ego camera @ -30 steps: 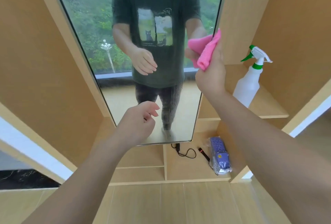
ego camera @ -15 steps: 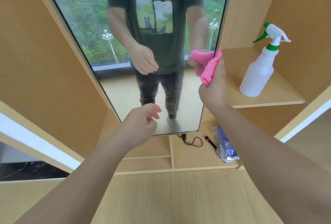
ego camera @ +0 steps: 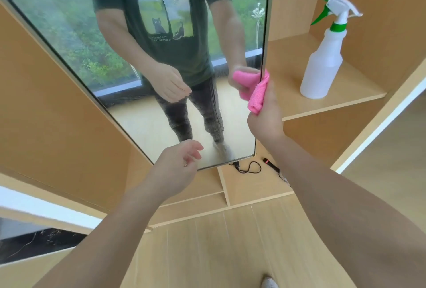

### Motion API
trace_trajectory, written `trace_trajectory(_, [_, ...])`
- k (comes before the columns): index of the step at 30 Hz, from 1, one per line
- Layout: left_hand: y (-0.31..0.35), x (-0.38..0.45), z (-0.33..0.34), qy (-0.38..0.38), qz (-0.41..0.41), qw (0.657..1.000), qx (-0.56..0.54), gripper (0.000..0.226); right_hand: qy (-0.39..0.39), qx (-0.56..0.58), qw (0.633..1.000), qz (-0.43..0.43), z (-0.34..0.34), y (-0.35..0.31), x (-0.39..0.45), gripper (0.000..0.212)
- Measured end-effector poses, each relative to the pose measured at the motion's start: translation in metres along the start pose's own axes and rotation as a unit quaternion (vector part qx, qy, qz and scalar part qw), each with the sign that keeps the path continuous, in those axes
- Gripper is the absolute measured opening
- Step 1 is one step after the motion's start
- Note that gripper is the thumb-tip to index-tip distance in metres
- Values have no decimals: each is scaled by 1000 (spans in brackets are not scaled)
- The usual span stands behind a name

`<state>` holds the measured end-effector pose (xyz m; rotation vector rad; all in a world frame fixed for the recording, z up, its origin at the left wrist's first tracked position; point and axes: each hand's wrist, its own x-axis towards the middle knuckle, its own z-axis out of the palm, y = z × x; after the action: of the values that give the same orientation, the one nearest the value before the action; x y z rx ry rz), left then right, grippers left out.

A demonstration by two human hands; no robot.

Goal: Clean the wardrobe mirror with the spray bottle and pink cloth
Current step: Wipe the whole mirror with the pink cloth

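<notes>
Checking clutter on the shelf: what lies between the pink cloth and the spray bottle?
Nothing: in the head view the shelf is bare wood between the pink cloth, held by the right hand at the mirror edge, and the spray bottle.

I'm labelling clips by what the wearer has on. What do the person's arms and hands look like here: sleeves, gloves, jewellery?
Both forearms are bare up to the frame edge, with no sleeves showing. The left hand and right hand wear no gloves, and no watch or bracelet shows at either wrist. The mirror reflection shows a dark green short-sleeved T-shirt with a cat print.
</notes>
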<state>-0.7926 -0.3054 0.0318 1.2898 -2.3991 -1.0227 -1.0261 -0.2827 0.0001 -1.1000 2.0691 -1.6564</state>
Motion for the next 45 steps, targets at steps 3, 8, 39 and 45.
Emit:
trace_trajectory(3, [-8,2,2,-13,-7,1000,4,38,3,3,1000,9,4,6,-5,93])
trace_trajectory(8, [-14,10,-1,-31,0,999,12,39,29,-1,1000,4,12,17,-15,91])
trace_trajectory(39, [-84,43,34,-109,54,992,18,42,37,-53,983,169,62,134,-70,80])
trace_trajectory(45, [-90,52,27,-100,62,992,40,42,-48,-140,954,262,70,178,-63,73])
